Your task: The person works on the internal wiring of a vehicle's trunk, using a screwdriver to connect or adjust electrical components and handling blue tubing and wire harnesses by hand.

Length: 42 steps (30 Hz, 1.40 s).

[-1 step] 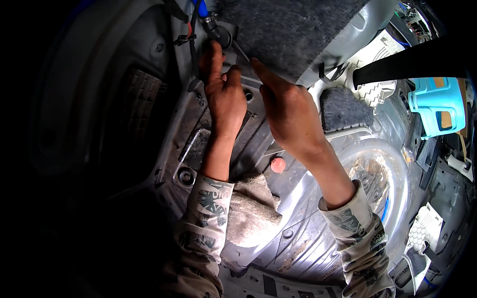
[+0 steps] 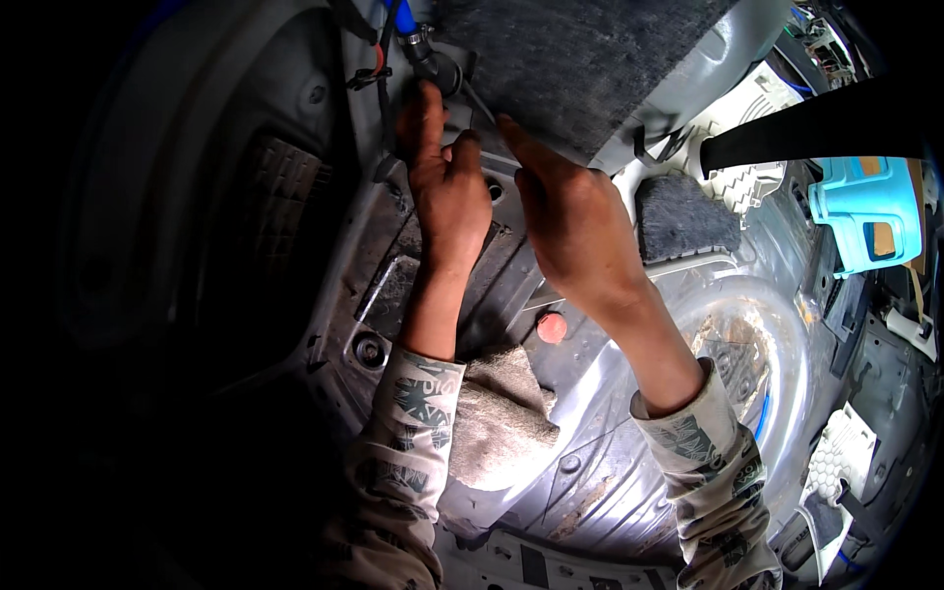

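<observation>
My left hand (image 2: 447,202) reaches up to a black elbow hose (image 2: 428,61), one finger extended against its lower side and the others curled in shadow. That hose joins a blue hose (image 2: 401,18) at a metal hose clamp (image 2: 415,37). In my closed right hand (image 2: 585,231) is a tool with a slim metal shaft (image 2: 477,101); its handle is hidden by the palm. The forefinger lies along the shaft, which points at the hose's round lower end. Where the tip meets it is too dark to make out.
Below my hands a beige cloth (image 2: 501,423) and a round red piece (image 2: 552,328) lie on the bare metal car floor (image 2: 590,472). Dark carpet (image 2: 570,69) covers the panel ahead. To the right are a black strap (image 2: 806,138) and a turquoise plastic stool (image 2: 865,211).
</observation>
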Available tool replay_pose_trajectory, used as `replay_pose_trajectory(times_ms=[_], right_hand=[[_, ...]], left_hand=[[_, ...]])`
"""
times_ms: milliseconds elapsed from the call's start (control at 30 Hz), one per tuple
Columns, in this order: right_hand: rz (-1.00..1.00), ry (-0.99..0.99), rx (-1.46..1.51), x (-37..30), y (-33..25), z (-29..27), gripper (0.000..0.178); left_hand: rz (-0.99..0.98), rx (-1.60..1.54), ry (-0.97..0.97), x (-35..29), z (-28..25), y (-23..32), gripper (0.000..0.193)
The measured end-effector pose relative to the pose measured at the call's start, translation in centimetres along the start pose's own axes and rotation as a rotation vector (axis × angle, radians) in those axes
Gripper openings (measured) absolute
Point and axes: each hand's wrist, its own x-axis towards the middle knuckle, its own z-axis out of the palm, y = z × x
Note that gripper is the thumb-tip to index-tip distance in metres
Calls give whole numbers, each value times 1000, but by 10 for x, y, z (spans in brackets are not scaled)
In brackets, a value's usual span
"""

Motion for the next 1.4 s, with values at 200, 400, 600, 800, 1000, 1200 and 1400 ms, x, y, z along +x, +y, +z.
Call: replay_pose_trajectory(times_ms=[200,400,600,800,1000,1200,1400], right_hand=[[5,16,1,-12,-2,-1,41],[-65,53,14,-10,4,7,51],[-54,47,34,-6,-1,11,48],[-28,14,-80,-5,-17,14,49],[-28,-21,-229,3,-14,12,53],[-17,-58,334,14,17,-2,50],[-33,3,-105,-3,5,7,62]], left_hand=[[94,132,-39,-1,-3,-5,60],[81,112,-18,-2,-1,-6,59],[78,114,-35,-2,0,-9,59],[185,27,13,-2,2,-24,58],[261,-3,15,-7,13,-18,61],[113,169,16,-4,17,-4,54],[183,295,34,0,8,-3,53]])
